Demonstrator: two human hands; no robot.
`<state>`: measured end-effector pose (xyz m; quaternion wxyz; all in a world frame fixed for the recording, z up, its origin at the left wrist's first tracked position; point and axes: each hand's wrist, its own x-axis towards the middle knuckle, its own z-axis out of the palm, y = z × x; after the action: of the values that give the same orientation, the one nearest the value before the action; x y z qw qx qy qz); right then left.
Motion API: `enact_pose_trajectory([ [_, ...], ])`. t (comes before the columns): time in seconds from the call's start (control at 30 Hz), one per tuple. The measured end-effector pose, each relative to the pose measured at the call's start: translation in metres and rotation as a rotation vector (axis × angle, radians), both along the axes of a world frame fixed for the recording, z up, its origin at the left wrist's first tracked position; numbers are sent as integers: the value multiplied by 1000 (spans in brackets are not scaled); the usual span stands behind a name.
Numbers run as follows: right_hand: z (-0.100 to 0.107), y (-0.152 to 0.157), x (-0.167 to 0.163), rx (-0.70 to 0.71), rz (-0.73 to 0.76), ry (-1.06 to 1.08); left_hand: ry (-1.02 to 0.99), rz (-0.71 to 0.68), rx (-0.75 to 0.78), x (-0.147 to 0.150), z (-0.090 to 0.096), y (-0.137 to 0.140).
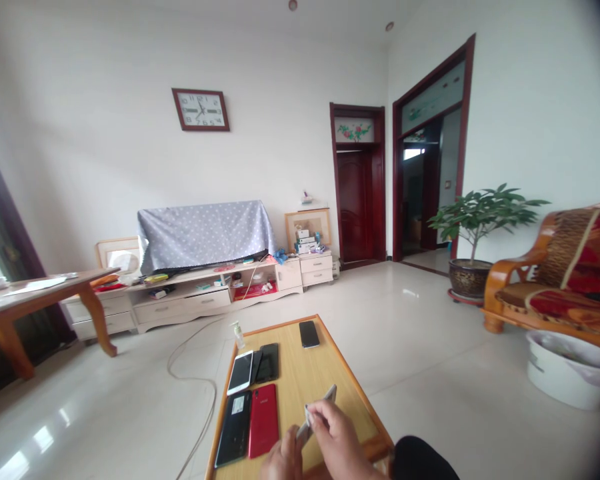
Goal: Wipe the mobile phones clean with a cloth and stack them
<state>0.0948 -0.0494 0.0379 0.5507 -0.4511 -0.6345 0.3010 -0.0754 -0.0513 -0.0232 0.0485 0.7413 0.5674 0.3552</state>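
Observation:
A phone (332, 393), seen nearly edge-on, is tilted above the near part of a small wooden table (300, 373). My left hand (283, 457) is closed around its near end. Against the phone's side, my right hand (336, 430) is closed in a pinch, with a small white bit (308, 415) showing at the fingertips; its kind is too small to tell. Left of my hands lie a red phone (263, 420) and a black phone (234, 427). Beyond them are a white-faced phone (241, 372) and dark phones (269, 362). Another dark phone (309, 335) lies near the far edge.
A small pump bottle (238, 335) stands at the table's far left corner. A cable (213, 400) runs along the floor at left. Further off are a low cabinet (180, 308), a potted plant (473, 277), a wooden sofa (510, 293) and a white tub (565, 377).

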Motion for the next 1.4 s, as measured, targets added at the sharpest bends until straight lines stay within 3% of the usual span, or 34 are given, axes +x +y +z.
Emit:
enact_pose_trajectory([
  [0.17,36,23,29,22,-152,77,-260,-95,-114,14,73,-30],
  [0.3,56,19,30,62,-264,84,-422,-108,-195,26,107,-43],
  [0.5,72,-38,1,187,-34,-46,-630,-201,-190,34,126,-62],
  [0.67,95,-27,33,170,-260,29,-675,-171,-199,31,149,-86],
  [0.73,102,-24,44,143,-286,52,-670,-164,-191,30,158,-94],
  [1.0,114,-89,9,276,-48,-110,-644,-193,-149,35,171,-103],
  [1.23,129,-67,42,206,-309,-9,-726,-131,-145,30,191,-116],
  [1.4,119,-97,16,247,-108,-122,-745,-150,-124,32,194,-117],
])
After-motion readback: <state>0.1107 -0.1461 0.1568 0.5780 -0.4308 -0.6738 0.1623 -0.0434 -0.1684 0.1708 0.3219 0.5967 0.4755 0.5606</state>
